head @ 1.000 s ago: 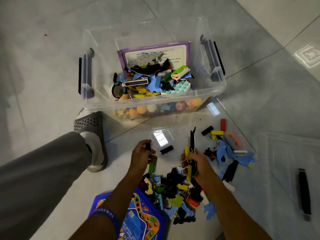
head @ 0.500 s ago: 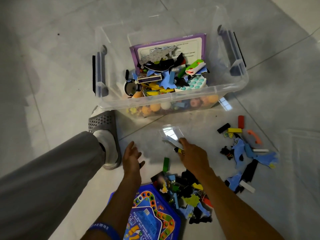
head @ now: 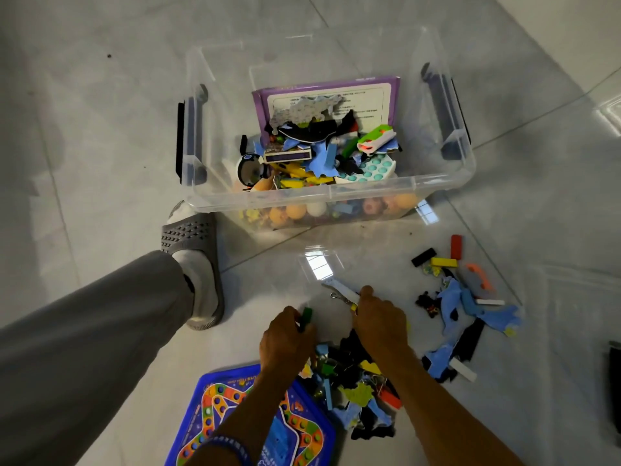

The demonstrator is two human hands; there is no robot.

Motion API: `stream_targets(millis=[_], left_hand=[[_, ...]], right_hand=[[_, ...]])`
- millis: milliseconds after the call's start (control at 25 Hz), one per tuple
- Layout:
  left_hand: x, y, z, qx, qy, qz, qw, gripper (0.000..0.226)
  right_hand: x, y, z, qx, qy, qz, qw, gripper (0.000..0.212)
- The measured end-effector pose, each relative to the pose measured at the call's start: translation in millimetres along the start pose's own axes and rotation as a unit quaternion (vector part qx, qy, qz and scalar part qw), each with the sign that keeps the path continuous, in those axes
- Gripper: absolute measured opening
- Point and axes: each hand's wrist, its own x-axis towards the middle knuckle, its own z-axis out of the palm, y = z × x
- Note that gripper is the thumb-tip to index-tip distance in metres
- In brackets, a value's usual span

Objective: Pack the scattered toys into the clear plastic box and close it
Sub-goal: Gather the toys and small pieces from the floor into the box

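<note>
I see the clear plastic box standing open on the grey floor, already partly full of toys, with a purple board leaning at its back wall. Near the bottom of the view, the left hand has its fingers curled around a small green block. The right hand grips a white strip with some metal clips, just beside the left hand. Below both hands lies a pile of mixed toy pieces, touching a blue game board. A second group of blue and black pieces lies to the right, well apart from the box. My left foot in a grey slipper stands just beside the box.
</note>
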Motion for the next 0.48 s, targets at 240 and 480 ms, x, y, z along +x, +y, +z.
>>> stream_targets(millis=[240, 480], left_hand=[[-9.7, -9.2, -12.1, -0.409, -0.105, -0.168, 0.891, 0.019], [-3.5, 4.8, -30.0, -0.604, -0.179, -0.072, 0.773, 0.022]], right_hand=[[5.8, -16.0, -7.3, 0.31, -0.103, 0.088, 0.941, 0.026], [-2.6, 6.3, -15.0, 0.689, -0.17, 0.315, 0.63, 0.02]])
